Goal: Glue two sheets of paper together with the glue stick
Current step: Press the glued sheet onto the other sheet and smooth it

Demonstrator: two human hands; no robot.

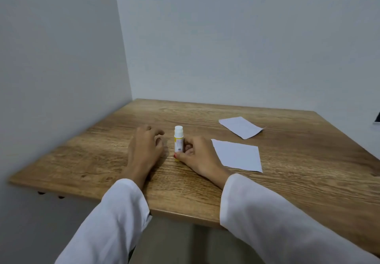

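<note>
I see a glue stick point(178, 142) standing up on the table point(287, 191), near the middle. My left hand point(144, 148) rests on the table just left of it. My right hand point(198, 156) holds it from the right. One paper point(238, 155) lies right of that hand. Another paper point(240, 127) lies behind it, farther back.

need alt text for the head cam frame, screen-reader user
A right hand grips an upright glue stick near its base on a wooden table, while the left hand rests beside it, fingers loosely curled and holding nothing. Two separate paper sheets, near and far, lie flat to the right.
</note>
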